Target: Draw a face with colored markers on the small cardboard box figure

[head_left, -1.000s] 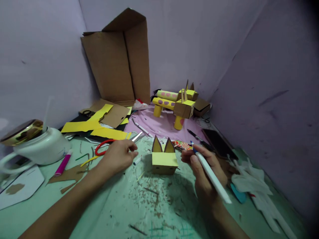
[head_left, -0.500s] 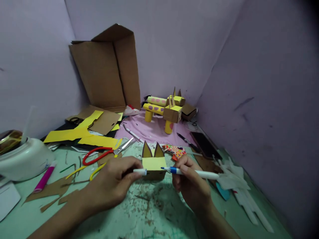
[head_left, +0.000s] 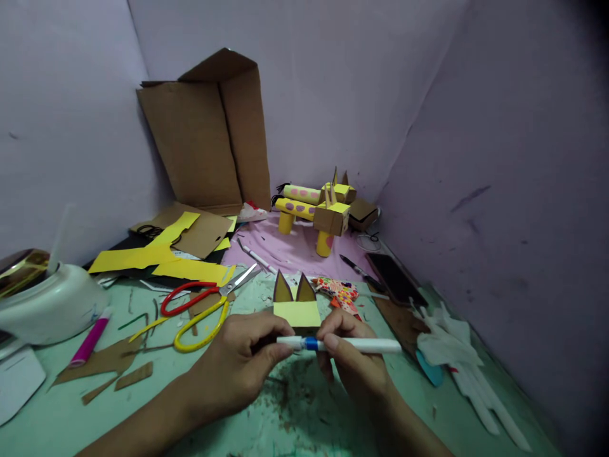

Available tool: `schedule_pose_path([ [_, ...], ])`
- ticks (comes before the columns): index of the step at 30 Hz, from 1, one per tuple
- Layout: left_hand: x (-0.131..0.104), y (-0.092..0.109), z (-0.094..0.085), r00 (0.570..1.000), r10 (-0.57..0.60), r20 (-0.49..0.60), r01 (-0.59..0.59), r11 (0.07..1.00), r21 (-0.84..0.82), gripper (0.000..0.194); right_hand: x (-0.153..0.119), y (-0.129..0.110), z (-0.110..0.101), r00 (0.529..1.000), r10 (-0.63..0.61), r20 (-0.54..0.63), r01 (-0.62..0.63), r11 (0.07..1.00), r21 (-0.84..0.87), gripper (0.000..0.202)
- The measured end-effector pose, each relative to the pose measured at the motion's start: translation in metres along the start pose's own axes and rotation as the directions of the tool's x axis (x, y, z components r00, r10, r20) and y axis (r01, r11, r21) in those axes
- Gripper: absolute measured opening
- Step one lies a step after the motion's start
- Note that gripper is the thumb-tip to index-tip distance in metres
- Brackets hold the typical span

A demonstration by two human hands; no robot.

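Note:
In the middle of the view, my right hand (head_left: 359, 355) pinches the white barrel of a marker (head_left: 373, 345) with a blue band. My left hand (head_left: 250, 355) holds the white cap (head_left: 291, 343), which sits over the marker's tip, so the tip is hidden. Just behind the hands stands a small box with a pale yellow top (head_left: 297, 312) and two pointed brown ears (head_left: 284, 289). The fingers partly cover its lower front.
Red-and-yellow scissors (head_left: 204, 311) lie left of the box. Two yellow cardboard animals (head_left: 332, 219) stand behind on pink cloth. A phone (head_left: 396, 279) and white glue sticks (head_left: 495, 406) lie right. A white pot (head_left: 52, 304) and magenta marker (head_left: 90, 341) are left.
My hands have come together, and the cap that was apart from the marker now covers its blue tip. The view has shifted slightly.

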State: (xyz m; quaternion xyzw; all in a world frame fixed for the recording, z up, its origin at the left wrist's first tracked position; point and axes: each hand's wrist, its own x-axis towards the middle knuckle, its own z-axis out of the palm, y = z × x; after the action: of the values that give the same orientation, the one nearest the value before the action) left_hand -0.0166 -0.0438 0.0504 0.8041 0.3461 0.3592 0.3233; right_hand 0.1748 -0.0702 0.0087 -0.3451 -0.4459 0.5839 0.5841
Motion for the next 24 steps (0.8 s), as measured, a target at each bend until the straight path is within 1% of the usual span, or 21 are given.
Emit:
schedule_pose_path([
  [3,-0.004,-0.007,0.003,0.997,0.073,-0.034,-0.074,0.996,-0.044,0.014,-0.002,-0.003,0.005,0.998,0.057,-0.018,-0.057,0.998,0.022,0.038],
  [6,-0.008,-0.014,0.005,0.986,0.145,-0.081,-0.153,0.983,-0.100,0.012,-0.004,-0.004,0.008,0.992,0.124,-0.009,-0.123,0.990,0.076,0.040],
  [8,-0.012,-0.017,0.008,0.978,0.175,-0.116,-0.188,0.975,-0.117,0.012,-0.006,-0.004,0.009,0.991,0.130,0.025,-0.132,0.986,0.103,0.039],
  [10,-0.014,-0.017,0.010,0.971,0.180,-0.159,-0.201,0.971,-0.127,0.011,-0.008,-0.003,0.009,0.992,0.111,0.066,-0.118,0.987,0.106,0.038],
  [13,-0.016,-0.015,0.015,0.969,0.157,-0.190,-0.185,0.972,-0.144,0.009,-0.010,0.000,0.009,0.991,0.083,0.104,-0.094,0.991,0.099,0.038],
  [16,-0.018,-0.015,0.018,0.968,0.153,-0.199,-0.183,0.973,-0.142,0.009,-0.011,0.005,0.009,0.992,0.050,0.114,-0.062,0.993,0.104,0.037],
  [20,-0.019,-0.022,0.016,0.957,0.134,-0.256,-0.155,0.986,-0.065,0.010,-0.008,0.003,0.009,0.991,-0.001,0.136,-0.002,1.000,0.020,0.038],
  [22,-0.017,-0.027,0.012,0.949,0.105,-0.298,-0.108,0.994,0.007,0.008,-0.006,-0.004,0.007,0.993,-0.008,0.121,0.013,0.999,-0.036,0.041],
  [24,-0.016,-0.030,0.008,0.936,0.053,-0.347,-0.031,0.997,0.067,0.006,-0.007,-0.014,0.002,0.997,-0.044,0.056,0.047,0.997,-0.056,0.044],
])
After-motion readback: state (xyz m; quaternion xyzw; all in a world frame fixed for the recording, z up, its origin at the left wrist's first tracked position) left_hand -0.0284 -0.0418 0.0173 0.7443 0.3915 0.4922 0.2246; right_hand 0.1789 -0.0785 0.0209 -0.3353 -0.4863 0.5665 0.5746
